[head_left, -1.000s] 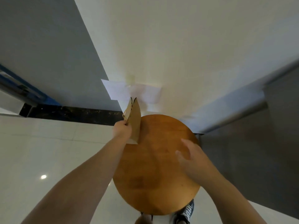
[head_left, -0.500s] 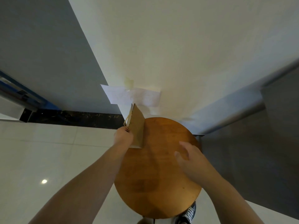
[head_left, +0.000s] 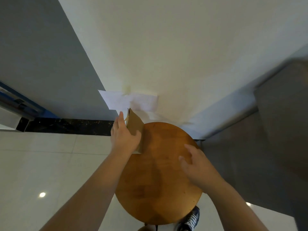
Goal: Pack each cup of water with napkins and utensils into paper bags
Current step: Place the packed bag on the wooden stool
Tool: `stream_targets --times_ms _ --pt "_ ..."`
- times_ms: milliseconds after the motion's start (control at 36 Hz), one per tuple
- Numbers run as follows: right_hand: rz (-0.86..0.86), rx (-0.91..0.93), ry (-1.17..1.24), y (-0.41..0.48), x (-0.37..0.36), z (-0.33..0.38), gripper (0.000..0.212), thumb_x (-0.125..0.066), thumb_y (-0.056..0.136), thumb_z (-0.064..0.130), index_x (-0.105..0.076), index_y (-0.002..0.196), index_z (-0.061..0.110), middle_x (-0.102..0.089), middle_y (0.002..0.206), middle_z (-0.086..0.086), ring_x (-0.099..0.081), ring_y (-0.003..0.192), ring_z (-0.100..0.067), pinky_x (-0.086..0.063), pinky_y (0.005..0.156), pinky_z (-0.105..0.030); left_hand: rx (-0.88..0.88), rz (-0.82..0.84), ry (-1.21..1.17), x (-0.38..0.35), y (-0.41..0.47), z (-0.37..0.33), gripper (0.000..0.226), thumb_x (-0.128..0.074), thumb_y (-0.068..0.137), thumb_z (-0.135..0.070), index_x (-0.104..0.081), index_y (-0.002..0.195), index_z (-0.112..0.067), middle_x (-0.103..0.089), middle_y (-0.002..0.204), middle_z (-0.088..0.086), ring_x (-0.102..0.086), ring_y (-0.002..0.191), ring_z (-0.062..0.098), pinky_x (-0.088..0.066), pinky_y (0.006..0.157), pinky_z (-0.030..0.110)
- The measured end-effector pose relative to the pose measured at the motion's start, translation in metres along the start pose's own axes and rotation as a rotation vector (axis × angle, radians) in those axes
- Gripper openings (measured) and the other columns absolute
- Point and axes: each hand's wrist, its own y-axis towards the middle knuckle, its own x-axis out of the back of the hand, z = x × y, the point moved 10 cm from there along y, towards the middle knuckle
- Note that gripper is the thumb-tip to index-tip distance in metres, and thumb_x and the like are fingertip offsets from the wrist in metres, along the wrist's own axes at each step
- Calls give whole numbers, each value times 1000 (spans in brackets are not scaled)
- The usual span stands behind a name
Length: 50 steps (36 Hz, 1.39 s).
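Head view, looking down on a round wooden desk.

Paper bag — brown, standing on the desk's far-left edge, close to the wall. It looks pressed nearly flat. The long axis runs from the near bottom corner up and away to the mouth at the far end, and a pale cord handle shows there.

Left hand: on the bag, fingers straight along its left side, thumb spread over the brown face. It reads as a released hand steadying the bag, not clenched round it.

Right hand: over the desk's right half, well apart from the bag, fingers loosely spread, holding nothing. I cannot tell whether it touches the wood.

Key relation: the bag lies far and left of the right hand, so the left hand is much the nearer. Judgement: the bag must be opened out next, and the right hand would reach far-left across the desk for the mouth.

Not visible: cups, napkins, utensils. The left hand covers the bag's lower left, and whether the mouth is open is unclear. The right side of the view is blurred.
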Motion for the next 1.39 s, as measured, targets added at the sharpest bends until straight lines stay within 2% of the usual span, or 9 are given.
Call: stream_targets --times_ms 139,250,389,583,750,861,1000,1306,1389 --pt "-67 34 5 -27 51 15 71 -50 105 61 -21 167 41 -23 174 8 -34 156 -19 -40 121 -41 -169 -60 -29 33 -46 -97 94 -65 93 -52 -4 163 -45 -9 176 -3 -17 160 35 -31 123 63" --pt "-179 73 -5 -65 120 20 63 -49 105 62 -22 161 49 -28 168 15 -49 134 -11 -43 96 -19 -427 -64 -53 26 -99 -195 81 -66 96 -47 -18 161 -46 -15 174 -7 -26 157 31 -41 117 61" --pt "-444 208 74 -131 239 9 59 -50 100 65 -30 155 57 -34 161 26 -39 147 -1 -37 111 -26 -699 8 -181 -7 -187 -310 80 -66 93 -38 -23 160 -42 -16 173 -10 -27 156 20 -39 118 44" --pt "-720 146 225 -177 398 -126 26 -57 103 46 -57 122 64 -64 125 32 -60 111 15 -54 90 -22 -920 111 -248 -89 -291 -455 72 -44 95 -55 -13 160 -52 -6 171 -21 -14 158 8 -25 116 29" --pt "-562 -139 116 -125 428 -298 44 -63 100 41 -64 142 29 -64 135 0 -63 117 -17 -54 101 -38 -787 118 86 -204 -321 -527 74 -52 95 -51 -15 159 -49 -11 175 -9 -11 162 26 -17 128 61" --pt "-446 -198 204 -95 428 -352 47 -66 97 56 -65 135 28 -65 110 8 -62 92 -12 -48 78 -29 -677 -4 435 -242 -325 -529 65 -52 89 -53 -43 151 -41 -35 169 -2 -25 158 33 -9 123 73" --pt "-323 -165 272 -75 414 -361 39 -82 84 56 -64 106 28 -67 96 11 -66 90 -10 -50 77 -30 -684 -107 459 -232 -326 -522 44 -48 92 -50 -66 131 -40 -64 139 -18 -54 134 11 -20 123 66" --pt "-197 -129 423 -69 416 -356 45 -91 84 26 -62 50 22 -65 56 10 -60 49 -4 -46 50 -19 -702 -164 294 -226 -336 -529 17 -60 90 -41 -74 100 -40 -71 106 -25 -61 106 2 -22 125 60" --pt "-154 -108 415 -77 420 -349 33 -83 93 28 -78 61 25 -77 67 8 -70 59 -5 -52 57 -21 -706 -177 245 -224 -335 -526 17 -58 91 -41 -74 98 -41 -70 101 -26 -60 105 0 -20 126 58"
